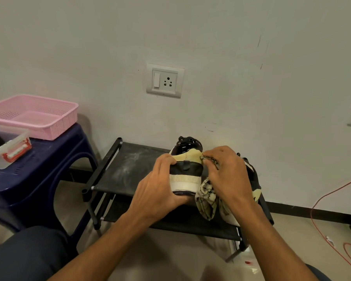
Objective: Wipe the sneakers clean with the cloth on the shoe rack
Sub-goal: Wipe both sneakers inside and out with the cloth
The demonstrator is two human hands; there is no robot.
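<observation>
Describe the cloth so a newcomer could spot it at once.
Find the black shoe rack under the wall socket. At its top shelf the left hand grips a sneaker by the heel, and the right hand pinches the cloth against it. The cloth is the limp cream fabric with dark squiggles, hanging beside the sole.

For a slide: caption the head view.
Left hand grips a sneaker at the shoe rack; right hand holds cloth to its heel.

Black two-tier shoe rack (118, 175), dusty fabric top shelf, sneaker (254, 179) at right end. Beside it, dark blue plastic stool (49, 159) bearing pink basket (55, 126) and clear lidded container (8, 157).
</observation>
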